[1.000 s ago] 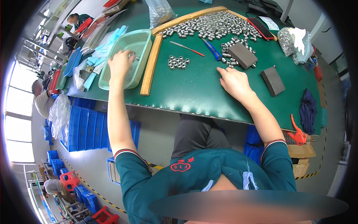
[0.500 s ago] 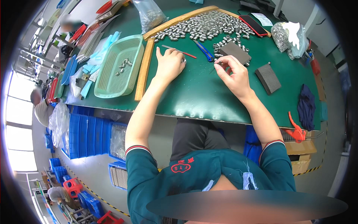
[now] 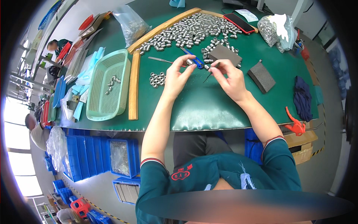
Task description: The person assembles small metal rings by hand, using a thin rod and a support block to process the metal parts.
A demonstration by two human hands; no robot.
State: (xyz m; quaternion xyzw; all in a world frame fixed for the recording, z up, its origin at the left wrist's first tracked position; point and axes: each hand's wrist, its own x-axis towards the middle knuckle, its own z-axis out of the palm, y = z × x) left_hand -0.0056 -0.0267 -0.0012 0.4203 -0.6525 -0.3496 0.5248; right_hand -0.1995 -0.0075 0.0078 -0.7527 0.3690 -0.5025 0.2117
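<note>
In the head view, just above frame centre, the left hand (image 3: 178, 76) pinches a small silver metal cylinder (image 3: 189, 61) at its fingertips while the right hand (image 3: 229, 76) grips a thin dark pick (image 3: 209, 75); a slip could drop the part among the loose silver cylinders (image 3: 157, 79) on the green mat (image 3: 209, 108).

A small silver metal cylinder (image 3: 189, 62) is being pinched in the fingertips of the left hand (image 3: 178, 74) above a green work mat (image 3: 209, 108). A thin dark pick tool (image 3: 209, 75) is being held by the right hand (image 3: 228, 76), just beside a blue-handled snip (image 3: 194, 59). A heap of silver metal cylinders (image 3: 186, 33) is being kept behind a curved wooden strip (image 3: 134, 86), near a pale green plastic basket (image 3: 97, 108).
</note>
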